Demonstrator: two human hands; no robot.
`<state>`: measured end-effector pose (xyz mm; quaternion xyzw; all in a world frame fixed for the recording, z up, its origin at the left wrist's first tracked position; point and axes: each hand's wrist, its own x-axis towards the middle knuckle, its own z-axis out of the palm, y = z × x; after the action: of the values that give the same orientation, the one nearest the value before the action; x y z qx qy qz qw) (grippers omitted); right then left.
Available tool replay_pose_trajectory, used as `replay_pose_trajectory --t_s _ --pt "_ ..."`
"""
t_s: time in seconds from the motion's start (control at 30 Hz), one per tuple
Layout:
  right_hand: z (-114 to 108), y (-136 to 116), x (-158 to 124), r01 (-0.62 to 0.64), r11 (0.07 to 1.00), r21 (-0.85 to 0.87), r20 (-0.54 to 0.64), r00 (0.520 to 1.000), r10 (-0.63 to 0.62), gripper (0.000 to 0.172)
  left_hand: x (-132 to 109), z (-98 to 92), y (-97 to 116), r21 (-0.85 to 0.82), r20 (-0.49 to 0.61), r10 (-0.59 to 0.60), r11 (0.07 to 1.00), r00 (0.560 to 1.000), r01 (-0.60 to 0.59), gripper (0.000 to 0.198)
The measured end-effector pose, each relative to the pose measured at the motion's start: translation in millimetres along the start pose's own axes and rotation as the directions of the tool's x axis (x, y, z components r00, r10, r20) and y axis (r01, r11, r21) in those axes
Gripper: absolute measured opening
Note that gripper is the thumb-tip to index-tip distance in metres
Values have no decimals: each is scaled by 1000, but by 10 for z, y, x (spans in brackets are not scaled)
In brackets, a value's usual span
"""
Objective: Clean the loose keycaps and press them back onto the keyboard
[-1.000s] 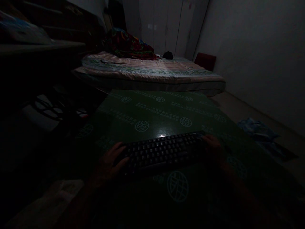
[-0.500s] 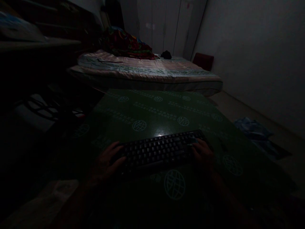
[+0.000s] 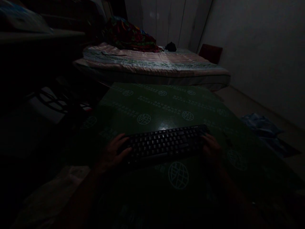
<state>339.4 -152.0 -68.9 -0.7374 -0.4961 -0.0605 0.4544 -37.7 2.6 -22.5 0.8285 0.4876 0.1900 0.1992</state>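
Note:
A black computer keyboard point(image 3: 164, 143) lies at a slight slant on the green table point(image 3: 154, 108). At its left end, my left hand point(image 3: 116, 152) grips the edge, the thumb over the near keys and the fingers farther back. My right hand point(image 3: 212, 147) is at the keyboard's right end, by the number keys, with its fingers bent and drawn together. A small dark greyish piece, perhaps cloth, shows faintly at those fingertips; the dim light hides most of it.
A bed point(image 3: 152, 65) with a patterned red blanket point(image 3: 131, 36) stands beyond the table. Bluish cloth point(image 3: 262, 125) lies on the floor to the right. A pale cloth point(image 3: 69, 181) is at the lower left. At left is a dark stand with a wheel point(image 3: 51, 101).
My right hand has moved right, from over the number keys to the keyboard's right edge. The greyish piece at its fingers shows less. My left hand keeps its place; the view has shifted slightly.

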Motion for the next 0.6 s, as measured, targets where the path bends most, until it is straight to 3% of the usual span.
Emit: replay_pose_trajectory --t_s 0.2,0.33,0.47,0.53,0.6 --pt "351 -729 -509 202 938 282 155 955 -253 35 -40 -16 75 -94 26 -67 993 997 70 65" --pt "724 -1200 -680 394 839 376 216 843 -493 30 -59 -14 96 -213 -1 -73 974 997 71 57" --pt "1058 -1676 -724 515 714 474 151 751 -643 24 -64 -16 111 -329 -23 -104 940 994 90 52" --pt "1084 -1775 -704 581 647 493 120 692 -712 22 -69 -13 114 -367 -33 -100 927 994 81 48" --pt "1007 -1709 -671 624 613 484 100 657 -747 22 -76 -6 118 -391 -42 -116 916 992 91 46"
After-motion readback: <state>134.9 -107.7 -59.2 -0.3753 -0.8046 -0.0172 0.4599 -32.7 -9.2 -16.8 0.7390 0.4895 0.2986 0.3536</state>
